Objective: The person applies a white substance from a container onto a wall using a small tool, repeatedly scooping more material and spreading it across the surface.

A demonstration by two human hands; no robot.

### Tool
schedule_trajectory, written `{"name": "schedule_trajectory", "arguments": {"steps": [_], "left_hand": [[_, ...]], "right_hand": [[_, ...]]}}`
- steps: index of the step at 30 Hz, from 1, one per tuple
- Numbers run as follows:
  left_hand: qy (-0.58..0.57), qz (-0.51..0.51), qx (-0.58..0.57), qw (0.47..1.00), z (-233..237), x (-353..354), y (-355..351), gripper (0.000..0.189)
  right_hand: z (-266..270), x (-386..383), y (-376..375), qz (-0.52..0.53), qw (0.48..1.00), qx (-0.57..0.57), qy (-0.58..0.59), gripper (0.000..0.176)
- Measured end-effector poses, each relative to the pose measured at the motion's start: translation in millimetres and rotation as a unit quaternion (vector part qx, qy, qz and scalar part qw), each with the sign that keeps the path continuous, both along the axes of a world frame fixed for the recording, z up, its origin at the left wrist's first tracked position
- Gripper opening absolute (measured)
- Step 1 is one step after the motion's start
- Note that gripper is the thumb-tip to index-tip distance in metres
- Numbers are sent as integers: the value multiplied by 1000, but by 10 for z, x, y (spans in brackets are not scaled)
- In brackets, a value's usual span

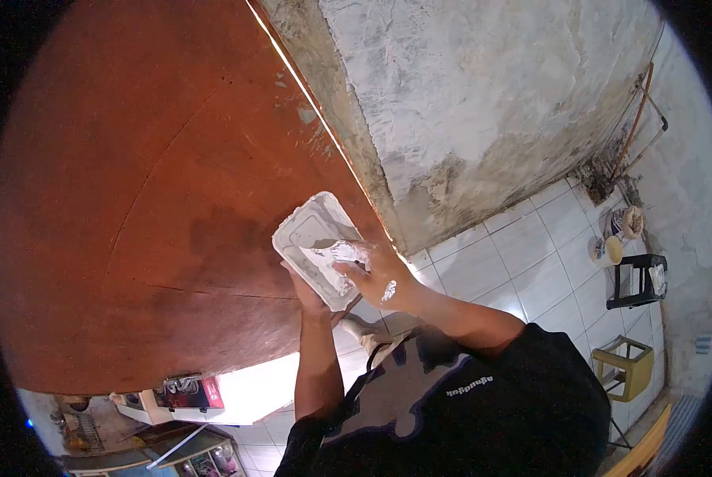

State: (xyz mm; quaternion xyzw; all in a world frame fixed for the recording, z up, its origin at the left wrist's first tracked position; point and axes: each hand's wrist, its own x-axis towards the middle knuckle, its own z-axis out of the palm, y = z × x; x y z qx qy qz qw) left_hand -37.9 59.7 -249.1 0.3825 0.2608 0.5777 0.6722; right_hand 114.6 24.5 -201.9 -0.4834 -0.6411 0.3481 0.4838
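My left hand [308, 292] is closed on a shallow, white-smeared plastic tray [296, 219], supporting it from below and along its near side. Whitish paste coats the tray's inside and rim. Over the tray, my right hand [378, 274] grips a putty knife [332, 251] whose blade is covered in white paste and points into the tray. The knife's handle is mostly hidden by my fingers. A white smear marks the back of my right hand.
A large red-brown surface [157, 159] fills the left, with a bright gap along its edge. Beside it stands a patchy grey plastered wall [467, 95]. On the tiled floor [523, 254] are a black stool [638, 282], a yellow stool [628, 370] and a pale bucket [608, 251].
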Motion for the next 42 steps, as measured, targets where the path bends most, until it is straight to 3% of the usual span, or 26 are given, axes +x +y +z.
{"name": "schedule_trajectory", "arguments": {"steps": [2, 6, 8, 9, 10, 12, 13, 15, 18, 21, 25, 28, 30, 32, 34, 36, 37, 38, 39, 40, 42], "left_hand": [[-11, 13, -22, 1000, -23, -4, -5, 70], [14, 46, -61, 997, -183, -98, 48, 71], [-18, 53, -69, 996, -169, -55, 21, 70], [-47, 62, -76, 994, -149, -29, -1, 69], [-50, 57, -77, 994, -119, -10, -26, 69], [-50, 63, -108, 991, -76, -21, -103, 62], [-49, 51, -102, 992, -112, -50, -112, 61], [-32, 49, -101, 993, -194, -108, -92, 61], [-25, 43, -106, 993, -197, -135, -94, 60], [-20, 40, -112, 993, -111, -100, -146, 63], [-4, 20, -147, 989, -174, -133, -137, 61], [40, -9, -107, 993, -258, -123, -149, 63], [53, -30, -144, 988, -375, -188, -194, 63], [65, -52, -172, 982, -404, -191, -166, 63], [103, -74, -193, 973, -380, -168, -128, 69], [126, -111, -215, 962, -531, -220, -13, 70], [143, -141, -234, 951, -562, -234, 35, 72], [149, -152, -239, 947, -581, -248, 38, 72], [157, -159, -236, 946, -568, -197, 48, 72], [160, -167, -229, 946, -588, -131, 128, 72], [174, -205, -251, 930, -744, -124, 261, 71]], "right_hand": [[2, 64, -9, 27, 997, -67, 14, 39], [-195, 213, 65, 61, 992, -41, 99, 35], [-359, 300, 123, 47, 897, -214, 385, 28], [-411, 388, 147, 17, 846, -248, 471, 28], [-579, 483, 190, 12, 848, -247, 470, 28], [-1088, 660, 263, -62, 780, -249, 570, 25], [-1259, 734, 250, -66, 780, -247, 571, 25], [-1607, 879, 204, -153, 716, -341, 590, 21], [-2496, 1080, 200, -117, 691, -348, 623, 17], [-2745, 1141, 308, -197, 676, -389, 594, 15], [-3219, 1166, 634, -262, 655, -346, 619, 16], [-3414, 1083, 672, -315, 672, -325, 586, 17], [-3590, 971, 626, -254, 730, -179, 609, 22], [-3681, 977, 929, -290, 708, -217, 606, 29], [-3455, 913, 1210, -370, 744, -206, 516, 31], [-3171, 952, 1323, -243, 611, -124, 743, 31], [-2945, 902, 1323, -253, 605, -122, 745, 31], [-2703, 850, 1314, -361, 717, -220, 554, 34], [-2484, 862, 1286, -444, 777, -306, 325, 37], [-2341, 939, 1241, -457, 771, -300, 326, 37], [-2221, 963, 963, -364, 767, -235, 473, 31]]}}
